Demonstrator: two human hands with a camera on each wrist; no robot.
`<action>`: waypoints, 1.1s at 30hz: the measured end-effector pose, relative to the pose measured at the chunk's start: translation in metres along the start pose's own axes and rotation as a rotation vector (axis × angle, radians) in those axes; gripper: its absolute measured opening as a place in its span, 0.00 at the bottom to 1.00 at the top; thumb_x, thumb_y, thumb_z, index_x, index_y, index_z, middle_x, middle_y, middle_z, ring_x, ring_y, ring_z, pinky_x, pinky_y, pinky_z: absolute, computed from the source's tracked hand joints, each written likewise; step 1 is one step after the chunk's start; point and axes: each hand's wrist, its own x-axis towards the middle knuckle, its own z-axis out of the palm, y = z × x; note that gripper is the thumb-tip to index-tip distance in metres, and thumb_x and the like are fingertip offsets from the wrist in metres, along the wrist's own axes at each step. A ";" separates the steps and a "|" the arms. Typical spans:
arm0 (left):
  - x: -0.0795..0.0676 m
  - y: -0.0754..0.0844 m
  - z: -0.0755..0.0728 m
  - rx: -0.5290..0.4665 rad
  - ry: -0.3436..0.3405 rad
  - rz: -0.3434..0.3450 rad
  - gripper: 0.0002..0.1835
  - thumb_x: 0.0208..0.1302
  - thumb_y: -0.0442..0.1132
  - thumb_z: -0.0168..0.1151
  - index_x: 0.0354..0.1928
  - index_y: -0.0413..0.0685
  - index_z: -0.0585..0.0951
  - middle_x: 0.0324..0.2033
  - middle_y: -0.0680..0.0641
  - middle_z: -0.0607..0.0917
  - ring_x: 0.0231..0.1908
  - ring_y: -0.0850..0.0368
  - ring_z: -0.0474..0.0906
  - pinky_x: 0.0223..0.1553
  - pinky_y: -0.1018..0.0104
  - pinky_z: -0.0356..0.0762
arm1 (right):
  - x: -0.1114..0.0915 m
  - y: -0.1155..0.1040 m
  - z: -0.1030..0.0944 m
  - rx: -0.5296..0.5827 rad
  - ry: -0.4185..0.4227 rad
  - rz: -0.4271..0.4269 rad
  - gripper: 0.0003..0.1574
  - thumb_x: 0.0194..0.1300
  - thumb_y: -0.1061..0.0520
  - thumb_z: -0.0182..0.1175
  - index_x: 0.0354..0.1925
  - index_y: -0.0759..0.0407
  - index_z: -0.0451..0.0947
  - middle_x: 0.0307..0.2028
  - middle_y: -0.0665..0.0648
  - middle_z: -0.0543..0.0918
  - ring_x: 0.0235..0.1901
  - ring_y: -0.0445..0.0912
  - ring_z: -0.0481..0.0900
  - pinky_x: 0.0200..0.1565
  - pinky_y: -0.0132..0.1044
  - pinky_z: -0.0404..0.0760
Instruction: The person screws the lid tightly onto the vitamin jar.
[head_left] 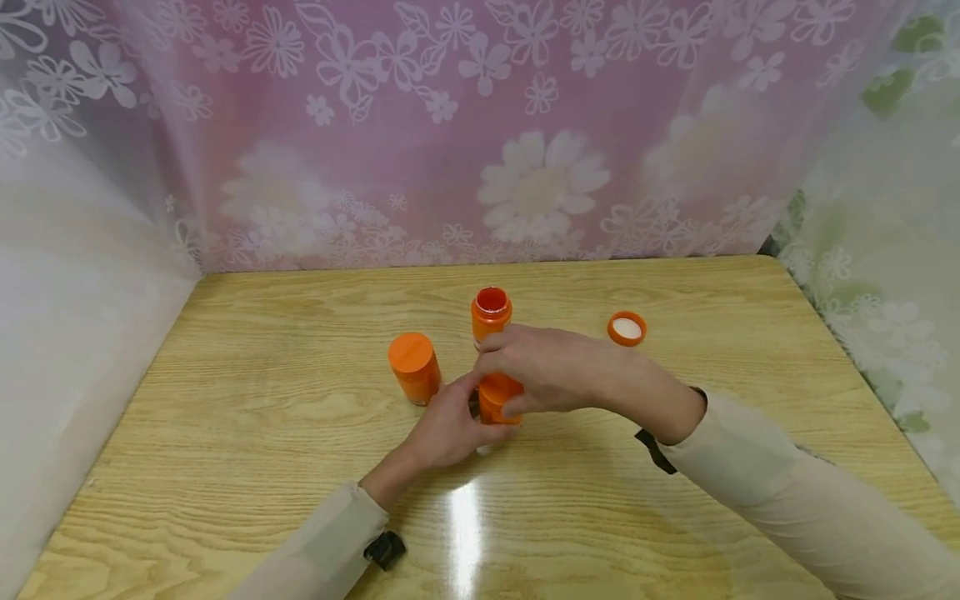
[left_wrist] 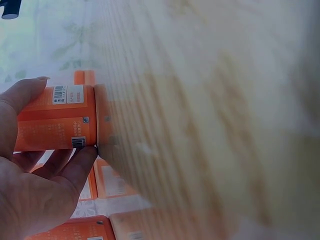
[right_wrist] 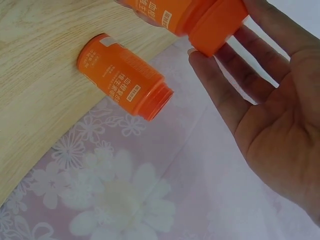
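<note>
In the head view, an orange bottle stands near the middle of the wooden table, largely covered by both hands. My left hand grips its body low down, thumb on one side and fingers on the other, as the left wrist view of the labelled bottle shows. From above, my right hand pinches the bottle's orange cap between thumb and fingers. Just behind stands a second orange bottle, uncapped, its threaded neck showing. Left of the hands is a third bottle with its cap on.
A loose orange cap lies on the table at the right, white inner side up. A pink flowered curtain hangs along the table's back edge, with pale sheets at both sides.
</note>
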 end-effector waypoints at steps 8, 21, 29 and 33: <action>0.000 0.000 0.000 -0.001 0.002 0.005 0.32 0.55 0.45 0.72 0.61 0.53 0.70 0.48 0.57 0.79 0.44 0.63 0.76 0.46 0.66 0.75 | 0.000 -0.004 -0.002 -0.005 -0.028 0.040 0.21 0.54 0.57 0.70 0.49 0.48 0.82 0.35 0.46 0.70 0.34 0.43 0.69 0.36 0.33 0.72; 0.000 0.000 0.000 -0.003 0.001 0.007 0.29 0.55 0.45 0.72 0.59 0.54 0.72 0.48 0.57 0.78 0.43 0.63 0.76 0.46 0.66 0.76 | -0.001 -0.005 -0.002 -0.088 -0.021 -0.011 0.27 0.54 0.57 0.72 0.53 0.41 0.80 0.41 0.45 0.74 0.42 0.43 0.70 0.42 0.34 0.75; -0.001 0.002 0.000 0.007 0.010 0.003 0.31 0.55 0.45 0.72 0.60 0.52 0.71 0.49 0.57 0.78 0.44 0.63 0.75 0.48 0.66 0.75 | 0.003 -0.006 -0.001 -0.073 -0.045 0.044 0.22 0.55 0.56 0.70 0.50 0.45 0.81 0.38 0.46 0.73 0.38 0.44 0.69 0.40 0.34 0.73; -0.001 0.002 0.000 0.004 0.009 0.001 0.33 0.55 0.46 0.72 0.61 0.52 0.70 0.49 0.57 0.78 0.45 0.64 0.75 0.49 0.65 0.74 | 0.003 -0.007 0.000 -0.059 -0.038 0.098 0.20 0.56 0.53 0.70 0.48 0.46 0.82 0.36 0.46 0.72 0.36 0.43 0.70 0.38 0.34 0.73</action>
